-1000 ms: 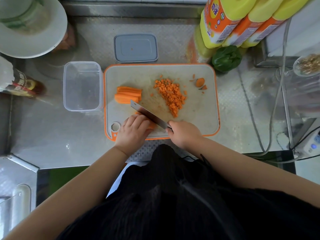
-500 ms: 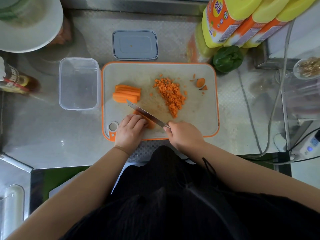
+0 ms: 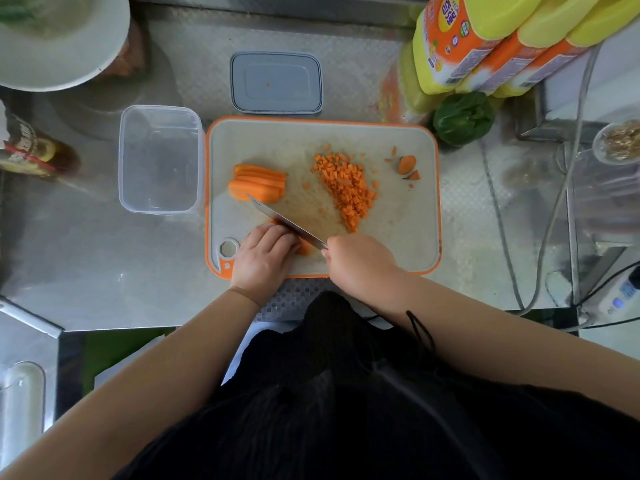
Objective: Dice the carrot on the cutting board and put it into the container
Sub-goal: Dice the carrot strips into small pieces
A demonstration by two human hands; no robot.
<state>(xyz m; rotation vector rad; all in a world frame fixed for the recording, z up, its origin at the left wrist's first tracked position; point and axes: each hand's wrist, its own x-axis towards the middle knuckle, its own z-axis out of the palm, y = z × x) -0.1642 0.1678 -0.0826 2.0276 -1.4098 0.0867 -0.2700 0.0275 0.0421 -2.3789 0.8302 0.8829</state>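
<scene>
Steel counter: container, lid flank cutting board.

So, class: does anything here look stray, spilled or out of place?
Only one thing: a tiny orange bit, apparently carrot, sits on the grey lid, off the cutting board. The clear container holds no carrot yet; the dice lie heaped on the board.

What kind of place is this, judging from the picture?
Probably a kitchen, perhaps a commercial one: a steel counter, a cutting board with diced carrot, and large yellow bottles.
</scene>
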